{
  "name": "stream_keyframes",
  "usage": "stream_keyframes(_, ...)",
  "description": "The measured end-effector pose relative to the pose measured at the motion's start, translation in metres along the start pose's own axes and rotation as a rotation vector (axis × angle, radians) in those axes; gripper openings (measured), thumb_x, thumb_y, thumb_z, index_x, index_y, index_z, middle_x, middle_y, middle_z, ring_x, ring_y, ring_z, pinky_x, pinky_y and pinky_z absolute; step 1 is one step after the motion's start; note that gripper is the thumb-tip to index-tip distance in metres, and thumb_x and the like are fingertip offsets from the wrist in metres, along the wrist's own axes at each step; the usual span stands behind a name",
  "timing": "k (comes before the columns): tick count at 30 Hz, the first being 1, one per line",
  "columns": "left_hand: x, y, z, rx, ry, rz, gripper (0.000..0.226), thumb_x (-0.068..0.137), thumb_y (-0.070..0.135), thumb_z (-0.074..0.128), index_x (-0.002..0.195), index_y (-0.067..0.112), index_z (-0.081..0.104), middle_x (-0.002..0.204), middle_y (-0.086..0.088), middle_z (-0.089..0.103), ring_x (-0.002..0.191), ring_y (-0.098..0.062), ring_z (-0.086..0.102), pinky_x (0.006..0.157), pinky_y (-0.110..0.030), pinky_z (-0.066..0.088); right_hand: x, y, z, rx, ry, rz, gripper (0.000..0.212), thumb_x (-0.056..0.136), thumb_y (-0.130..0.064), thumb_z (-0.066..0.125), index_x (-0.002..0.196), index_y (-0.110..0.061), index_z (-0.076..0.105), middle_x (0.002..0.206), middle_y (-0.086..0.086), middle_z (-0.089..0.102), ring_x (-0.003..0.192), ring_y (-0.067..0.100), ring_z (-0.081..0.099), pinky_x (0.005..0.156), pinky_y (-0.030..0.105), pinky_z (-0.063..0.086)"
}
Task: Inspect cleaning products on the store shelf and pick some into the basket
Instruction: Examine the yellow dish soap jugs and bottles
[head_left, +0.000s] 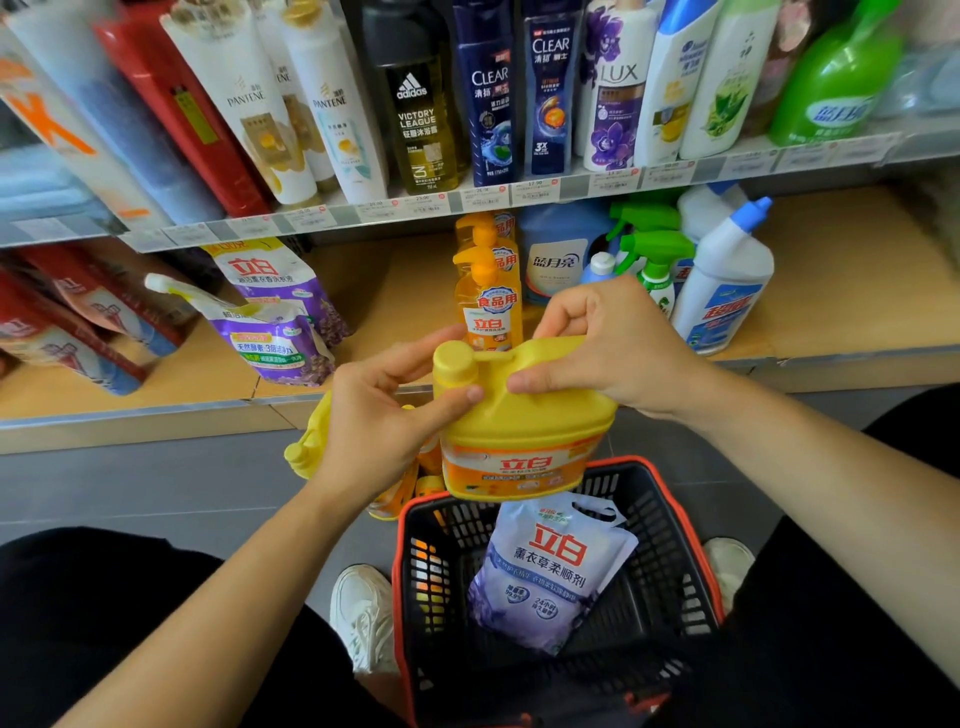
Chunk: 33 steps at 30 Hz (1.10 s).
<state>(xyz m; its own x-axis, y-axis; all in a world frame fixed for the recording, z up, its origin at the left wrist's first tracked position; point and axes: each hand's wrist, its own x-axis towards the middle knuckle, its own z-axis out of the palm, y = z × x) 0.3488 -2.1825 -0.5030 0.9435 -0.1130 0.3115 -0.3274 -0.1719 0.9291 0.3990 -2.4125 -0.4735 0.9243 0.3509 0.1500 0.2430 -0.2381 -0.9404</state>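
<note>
While the right hand (613, 348) grips the yellow jug (519, 431) above the basket (691, 545), left hand (384, 415) fingers pinch its neck

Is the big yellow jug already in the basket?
Not yet. Both hands, left hand and right hand, hold the yellow jug above the basket rim.

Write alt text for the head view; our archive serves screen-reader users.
Two bare hands, left hand and right hand, hold a yellow detergent jug above a black shopping basket that already contains a lavender refill pouch. Behind are store shelves stocked with shampoo and cleaning bottles.
</note>
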Motion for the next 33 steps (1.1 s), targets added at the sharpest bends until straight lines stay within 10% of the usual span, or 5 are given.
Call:
stream_keyframes(5, 0.003, -0.004, 0.011, 0.037, 0.073, 0.017, 0.049, 0.084, 0.025, 0.080, 0.131, 0.023, 0.065, 0.121, 0.007, 0.074, 0.116, -0.012, 0.068, 0.085, -0.023, 0.059, 0.003, 0.005, 0.003, -0.027, 0.096, 0.039, 0.046, 0.047, -0.038, 0.095, 0.072, -0.010, 0.069, 0.073, 0.011, 0.074, 0.068, 0.025, 0.071, 0.060, 0.039, 0.057)
stream_keyframes(11, 0.013, -0.028, -0.006, -0.134, 0.093, -0.358, 0.074, 0.073, 0.046, 0.081, 0.137, 0.015, 0.060, 0.121, 0.005, 0.074, 0.113, -0.016, 0.070, 0.077, -0.020, 0.057, 0.007, 0.010, -0.001, 0.168, 0.217, 0.082, 0.038, 0.045, -0.035, 0.092, 0.067, -0.017, 0.067, 0.066, -0.003, 0.073, 0.062, 0.007, 0.070, 0.054, 0.019, 0.053)
stream_keyframes(19, 0.008, -0.055, -0.007, -0.226, -0.054, -0.637, 0.100, 0.051, 0.065, 0.091, 0.134, 0.020, 0.058, 0.126, -0.002, 0.071, 0.120, -0.027, 0.066, 0.097, -0.047, 0.052, 0.014, 0.006, -0.018, 0.457, 0.379, 0.096, 0.029, 0.058, -0.019, 0.091, 0.063, -0.019, 0.062, 0.050, -0.008, 0.059, 0.048, 0.004, 0.055, 0.051, 0.018, 0.046)
stream_keyframes(27, 0.013, -0.056, 0.004, -0.725, -0.056, -0.527, 0.072, 0.075, 0.036, 0.087, 0.139, 0.018, 0.059, 0.143, -0.016, 0.059, 0.130, -0.037, 0.058, 0.100, -0.051, 0.053, 0.019, 0.015, -0.032, 0.678, 0.371, 0.165, 0.023, 0.061, -0.028, 0.086, 0.052, -0.025, 0.065, 0.051, -0.005, 0.050, 0.043, 0.006, 0.040, 0.046, 0.018, 0.038)
stream_keyframes(33, 0.024, -0.045, -0.001, -0.544, 0.154, -0.381, 0.065, 0.083, 0.017, 0.074, 0.143, 0.010, 0.050, 0.136, -0.018, 0.063, 0.125, -0.041, 0.061, 0.097, -0.058, 0.054, 0.020, 0.029, -0.033, 0.601, 0.361, 0.208, 0.024, 0.071, -0.030, 0.079, 0.086, -0.013, 0.070, 0.078, 0.005, 0.073, 0.070, 0.016, 0.065, 0.065, 0.031, 0.057)
